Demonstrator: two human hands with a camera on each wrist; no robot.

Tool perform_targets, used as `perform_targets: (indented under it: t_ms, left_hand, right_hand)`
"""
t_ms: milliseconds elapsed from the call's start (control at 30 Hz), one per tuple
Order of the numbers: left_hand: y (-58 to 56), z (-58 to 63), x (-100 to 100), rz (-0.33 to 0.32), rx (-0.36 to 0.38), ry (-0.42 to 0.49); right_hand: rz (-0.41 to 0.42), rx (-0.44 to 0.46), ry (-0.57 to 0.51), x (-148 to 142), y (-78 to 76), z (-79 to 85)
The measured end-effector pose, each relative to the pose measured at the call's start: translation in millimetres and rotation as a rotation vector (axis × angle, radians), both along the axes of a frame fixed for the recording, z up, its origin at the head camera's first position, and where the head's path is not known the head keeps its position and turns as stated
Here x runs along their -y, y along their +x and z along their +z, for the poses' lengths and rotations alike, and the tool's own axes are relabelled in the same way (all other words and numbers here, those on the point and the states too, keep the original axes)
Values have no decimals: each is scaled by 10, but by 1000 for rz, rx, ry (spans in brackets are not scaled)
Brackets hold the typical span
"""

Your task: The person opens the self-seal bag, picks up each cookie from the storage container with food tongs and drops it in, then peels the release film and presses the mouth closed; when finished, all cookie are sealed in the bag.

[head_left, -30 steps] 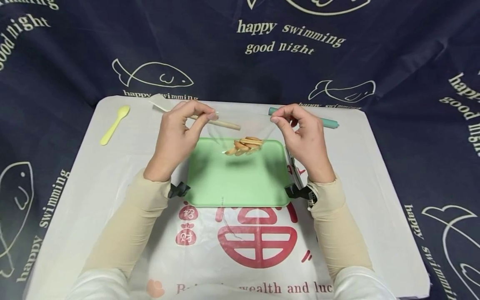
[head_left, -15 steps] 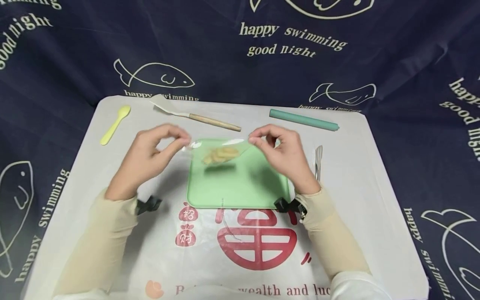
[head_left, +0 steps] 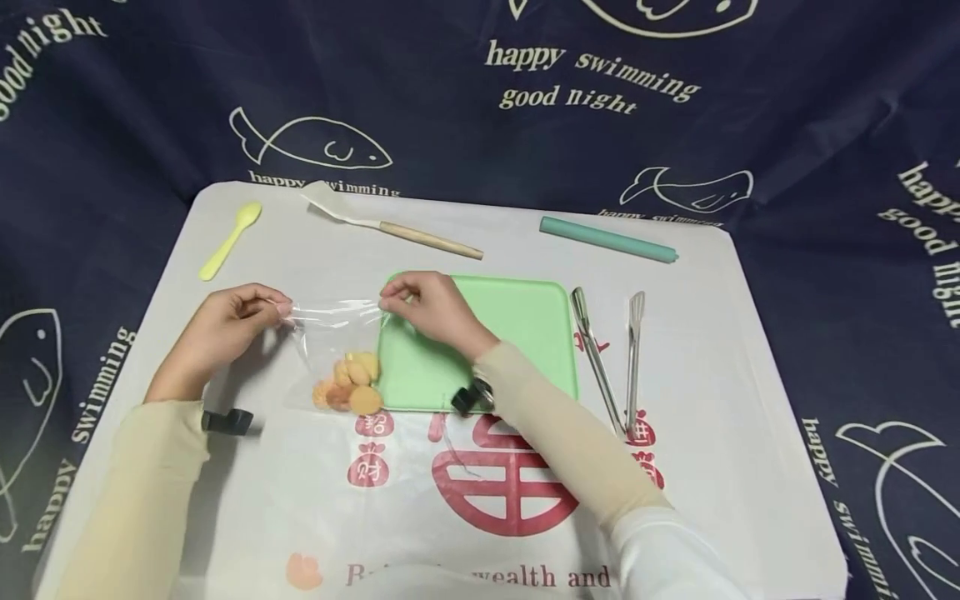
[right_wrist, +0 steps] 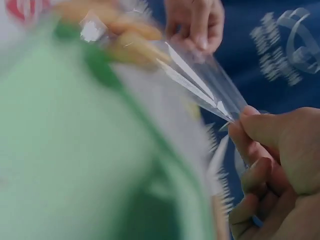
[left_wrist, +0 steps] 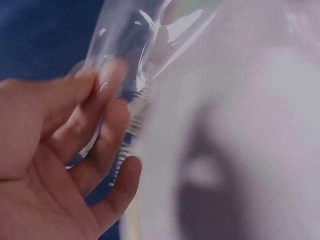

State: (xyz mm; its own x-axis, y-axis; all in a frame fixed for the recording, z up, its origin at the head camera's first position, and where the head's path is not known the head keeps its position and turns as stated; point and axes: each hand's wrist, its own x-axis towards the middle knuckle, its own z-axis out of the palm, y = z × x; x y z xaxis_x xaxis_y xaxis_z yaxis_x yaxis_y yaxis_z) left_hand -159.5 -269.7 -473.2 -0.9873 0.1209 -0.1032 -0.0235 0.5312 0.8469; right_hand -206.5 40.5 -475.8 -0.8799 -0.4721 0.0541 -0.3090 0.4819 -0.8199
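Observation:
A clear plastic bag (head_left: 330, 333) hangs stretched between both hands in the head view, left of the green tray (head_left: 517, 325). Several round orange-yellow biscuits (head_left: 352, 385) lie gathered in its lower part. My left hand (head_left: 228, 329) pinches the bag's upper left corner between thumb and fingers; the left wrist view shows the film (left_wrist: 135, 45) at those fingertips. At the upper right corner, my right hand (head_left: 431, 308) pinches the bag over the tray's left side. In the right wrist view the taut film (right_wrist: 205, 80) runs from one hand to the other.
Metal tongs (head_left: 596, 362) lie right of the tray. Behind it are a spatula with a wooden handle (head_left: 431, 240) and a teal rod (head_left: 607, 240). A yellow spoon (head_left: 231, 240) lies at the back left of the white table (head_left: 735, 433).
Both hands have moved left and toward the front, carrying the bag of biscuits from above the tray to its left side. The tongs, earlier partly covered, now show fully.

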Motion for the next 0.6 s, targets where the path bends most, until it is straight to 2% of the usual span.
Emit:
perform_targets:
  t_ms: [67, 167, 367, 600]
  left_hand:
    - [-113, -140, 38, 11, 4, -54]
    - [-235, -228, 71, 8, -8, -106]
    - [-362, -172, 116, 2, -25, -177]
    - [-377, -142, 98, 7, -36, -206]
  right_hand:
    - [-14, 4, 56, 105, -135, -135]
    - [-26, 5, 128, 188, -242, -246]
    - [-39, -44, 185, 277, -338, -247]
    - [-57, -49, 248, 296, -351, -251]
